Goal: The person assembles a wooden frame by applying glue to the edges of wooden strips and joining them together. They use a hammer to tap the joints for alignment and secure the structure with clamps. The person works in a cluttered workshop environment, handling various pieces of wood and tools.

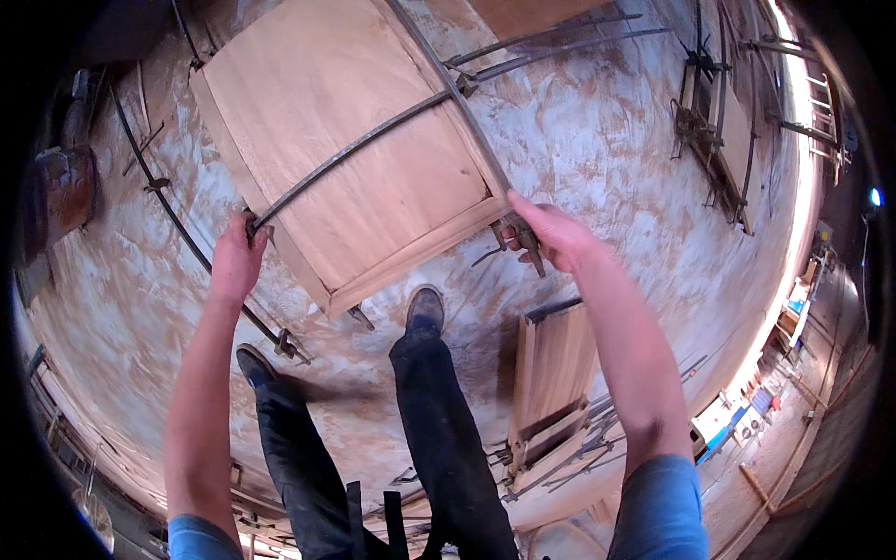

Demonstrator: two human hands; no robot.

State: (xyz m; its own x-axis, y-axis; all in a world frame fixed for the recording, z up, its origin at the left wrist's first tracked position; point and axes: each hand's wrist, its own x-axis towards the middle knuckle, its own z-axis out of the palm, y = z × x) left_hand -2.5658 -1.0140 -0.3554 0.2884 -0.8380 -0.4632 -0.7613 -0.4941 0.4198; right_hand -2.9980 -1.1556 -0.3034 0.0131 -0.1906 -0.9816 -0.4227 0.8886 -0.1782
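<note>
A framed wooden panel (345, 140), like a cabinet door, lies tilted in front of me with metal bar clamps on it. One bar clamp (350, 154) crosses its face from left to right. My left hand (239, 257) is closed around that clamp's left end, beside the panel's edge. A second bar clamp (453, 89) runs along the right side of the panel. My right hand (553, 235) grips its near end by the panel's corner, thumb along the bar; the clamp's screw end (530, 250) sticks out below the fingers.
A long bar clamp (182, 229) lies on the stained floor (597, 159) at left. Clamped wooden frames (714, 131) stand at far right. More wooden panels (553, 373) sit near my right leg. A rusty drum (65, 191) is at the left edge.
</note>
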